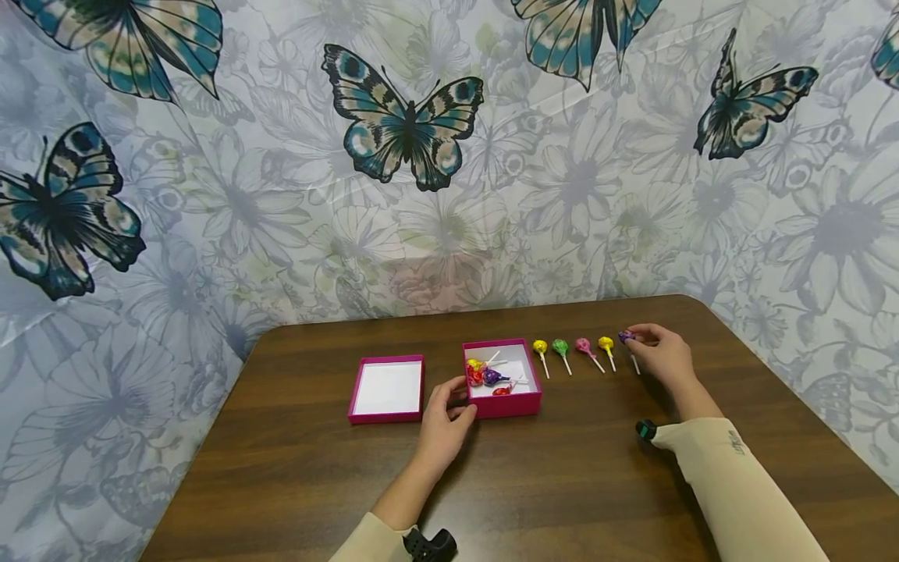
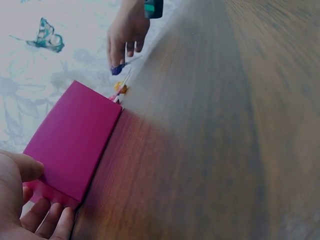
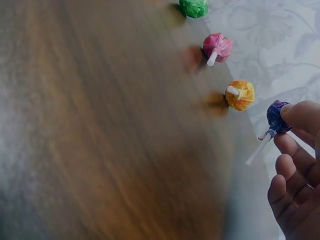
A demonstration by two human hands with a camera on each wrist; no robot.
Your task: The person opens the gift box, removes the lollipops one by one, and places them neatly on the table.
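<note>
Right hand [image 1: 663, 361] pinches purple-wrapped lollipop [image 3: 276, 117] in fingertips beside yellow-wrapped lollipop [image 3: 242, 96]; left hand [image 1: 444, 428] clasps magenta box [image 1: 507, 406] between thumb and fingers.

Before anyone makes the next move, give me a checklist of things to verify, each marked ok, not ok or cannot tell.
1. Right hand pinches the purple lollipop: ok.
2. Left hand holds the box: ok.
3. Lid off the box: ok, it lies to the left.
4. Gap between purple lollipop and nearest yellow lollipop: ok.
5. Purple lollipop released: not ok.
6. Its stick touching the table: cannot tell.
</note>
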